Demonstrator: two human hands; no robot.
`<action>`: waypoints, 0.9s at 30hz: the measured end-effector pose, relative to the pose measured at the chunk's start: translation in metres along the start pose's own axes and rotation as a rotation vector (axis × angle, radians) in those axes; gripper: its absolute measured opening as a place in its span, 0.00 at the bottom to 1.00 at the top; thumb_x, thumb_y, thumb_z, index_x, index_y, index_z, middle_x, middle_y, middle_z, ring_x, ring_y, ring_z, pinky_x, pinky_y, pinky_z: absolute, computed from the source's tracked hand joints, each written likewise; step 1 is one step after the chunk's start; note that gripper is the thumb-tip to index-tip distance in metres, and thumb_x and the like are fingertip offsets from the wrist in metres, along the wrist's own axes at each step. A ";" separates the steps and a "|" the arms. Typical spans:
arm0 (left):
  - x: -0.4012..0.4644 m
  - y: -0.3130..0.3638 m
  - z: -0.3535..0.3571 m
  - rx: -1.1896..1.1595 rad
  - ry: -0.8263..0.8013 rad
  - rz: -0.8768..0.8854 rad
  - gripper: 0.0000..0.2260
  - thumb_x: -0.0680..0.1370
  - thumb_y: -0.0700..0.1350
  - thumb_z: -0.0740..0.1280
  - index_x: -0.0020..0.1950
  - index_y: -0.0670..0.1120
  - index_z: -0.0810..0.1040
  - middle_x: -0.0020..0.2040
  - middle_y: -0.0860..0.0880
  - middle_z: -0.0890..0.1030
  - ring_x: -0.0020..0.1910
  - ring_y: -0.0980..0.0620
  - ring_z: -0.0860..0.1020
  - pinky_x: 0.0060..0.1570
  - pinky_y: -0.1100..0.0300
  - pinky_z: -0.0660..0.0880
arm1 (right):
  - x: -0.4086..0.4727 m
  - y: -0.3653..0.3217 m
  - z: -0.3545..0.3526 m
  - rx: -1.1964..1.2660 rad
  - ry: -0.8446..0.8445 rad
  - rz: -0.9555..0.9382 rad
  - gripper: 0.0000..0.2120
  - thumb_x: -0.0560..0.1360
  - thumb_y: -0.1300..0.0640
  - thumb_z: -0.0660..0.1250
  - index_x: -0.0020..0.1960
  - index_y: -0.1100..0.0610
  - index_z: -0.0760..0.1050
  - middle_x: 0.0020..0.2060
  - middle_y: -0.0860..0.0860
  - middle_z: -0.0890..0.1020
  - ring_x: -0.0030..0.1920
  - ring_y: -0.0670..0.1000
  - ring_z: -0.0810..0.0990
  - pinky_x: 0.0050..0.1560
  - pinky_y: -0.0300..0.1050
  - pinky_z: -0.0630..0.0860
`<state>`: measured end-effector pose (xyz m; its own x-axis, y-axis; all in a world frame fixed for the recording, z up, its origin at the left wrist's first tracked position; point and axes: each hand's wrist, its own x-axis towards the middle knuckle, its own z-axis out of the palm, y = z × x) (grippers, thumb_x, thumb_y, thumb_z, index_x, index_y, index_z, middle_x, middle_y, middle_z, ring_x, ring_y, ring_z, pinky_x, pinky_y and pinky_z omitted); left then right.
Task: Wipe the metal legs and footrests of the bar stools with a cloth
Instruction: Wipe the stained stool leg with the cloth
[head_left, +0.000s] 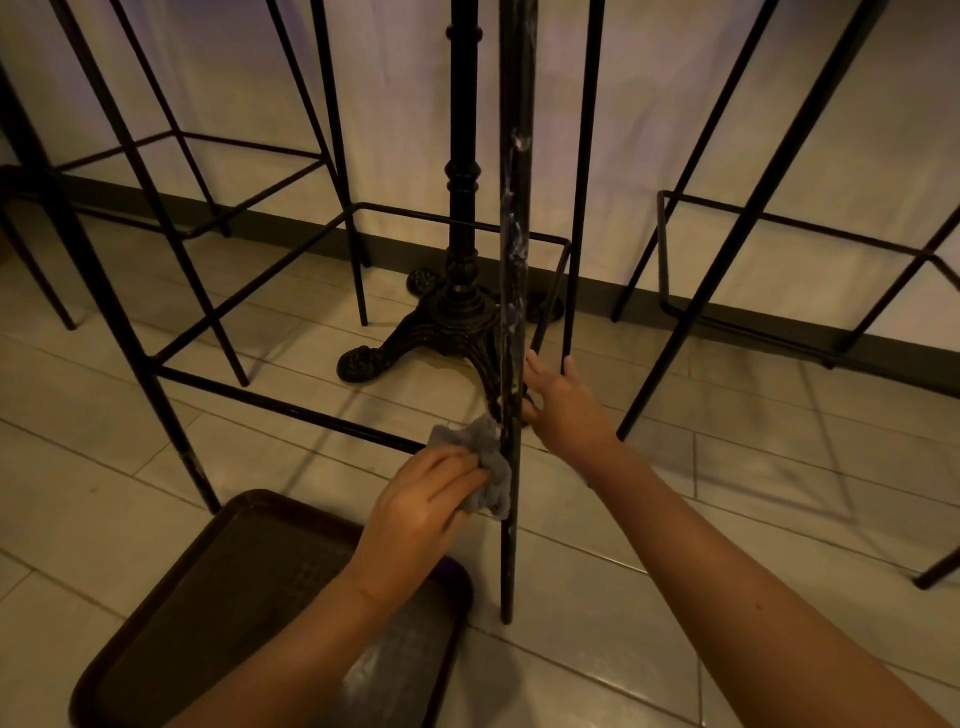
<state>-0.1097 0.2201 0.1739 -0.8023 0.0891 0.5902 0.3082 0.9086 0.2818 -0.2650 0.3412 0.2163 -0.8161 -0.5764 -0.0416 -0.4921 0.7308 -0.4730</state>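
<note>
Stool leg (511, 312) closest to the head camera is the one getting cleaned, streaky with foam higher up. Left hand (426, 499) has its fingers (452, 462) bunched closed around the grey cloth (485, 467), pressed against the leg just above the footrest bar (291, 410). Right hand (563, 405) reaches behind the leg, fingers curled on it, probably steadying it. Brown tray (218, 587) sits on the floor left of the leg.

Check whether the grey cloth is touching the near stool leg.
Touching: the head view shows the cloth, held by the left hand, pressed against the stool leg.
</note>
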 end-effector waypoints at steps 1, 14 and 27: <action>-0.004 0.000 -0.001 0.001 -0.014 0.011 0.11 0.73 0.43 0.64 0.50 0.40 0.81 0.49 0.44 0.82 0.55 0.53 0.74 0.63 0.65 0.67 | 0.000 0.000 0.000 0.005 -0.003 0.002 0.26 0.78 0.48 0.58 0.74 0.49 0.56 0.75 0.44 0.52 0.74 0.56 0.42 0.69 0.57 0.56; 0.018 -0.002 -0.006 -0.373 -0.118 -0.239 0.23 0.73 0.54 0.59 0.68 0.51 0.65 0.63 0.55 0.70 0.62 0.65 0.67 0.62 0.77 0.62 | 0.004 0.001 0.001 -0.019 -0.001 -0.004 0.25 0.78 0.48 0.58 0.73 0.48 0.58 0.75 0.45 0.52 0.74 0.57 0.42 0.70 0.54 0.55; 0.009 0.004 0.013 -0.227 0.041 -0.196 0.13 0.71 0.40 0.63 0.54 0.39 0.78 0.54 0.53 0.71 0.56 0.56 0.72 0.63 0.71 0.66 | 0.002 0.000 0.003 0.001 0.007 0.016 0.24 0.78 0.49 0.58 0.73 0.49 0.59 0.75 0.44 0.52 0.74 0.57 0.42 0.70 0.55 0.55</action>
<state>-0.1226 0.2294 0.1708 -0.8379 -0.0993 0.5368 0.2599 0.7922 0.5522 -0.2656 0.3390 0.2137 -0.8262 -0.5618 -0.0428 -0.4783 0.7395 -0.4736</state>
